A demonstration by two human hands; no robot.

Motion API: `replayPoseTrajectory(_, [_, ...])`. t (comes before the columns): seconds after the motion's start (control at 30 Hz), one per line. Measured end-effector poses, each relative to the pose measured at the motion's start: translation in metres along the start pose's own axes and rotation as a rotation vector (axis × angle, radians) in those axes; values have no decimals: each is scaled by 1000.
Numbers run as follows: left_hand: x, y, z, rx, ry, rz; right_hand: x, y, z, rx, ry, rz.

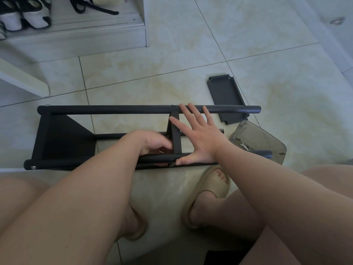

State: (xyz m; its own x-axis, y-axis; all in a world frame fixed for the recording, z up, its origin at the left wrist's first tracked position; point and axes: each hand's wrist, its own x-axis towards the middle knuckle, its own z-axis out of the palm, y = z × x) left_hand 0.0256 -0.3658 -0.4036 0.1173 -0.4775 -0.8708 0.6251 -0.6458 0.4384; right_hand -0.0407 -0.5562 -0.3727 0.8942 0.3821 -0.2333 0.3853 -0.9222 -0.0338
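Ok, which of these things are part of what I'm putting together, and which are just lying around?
In use: black frame, loose black panel, clear box with small wrench.
Lying about: shoes, black strap.

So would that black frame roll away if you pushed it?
Probably not: the frame has round tubes, but a crossbar joins them, so it should slide, not roll. Bolted bars look stiff. On smooth tiles it may skid, perhaps why the right hand presses it.
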Motion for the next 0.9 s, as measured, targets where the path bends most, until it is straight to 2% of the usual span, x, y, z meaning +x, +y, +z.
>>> replayPoseTrajectory(0.4, [2, -2, 0, -43, 39, 83, -1, -1, -3, -3, -16, 2])
replayPoseTrajectory(0.63, [-1, 1, 2, 31, 78, 93, -1, -1, -1, 4, -1, 5])
replayPoseTrajectory(0.9, [-4, 0, 2, -18, 47, 96, -1, -1, -2, 11, 4, -2])
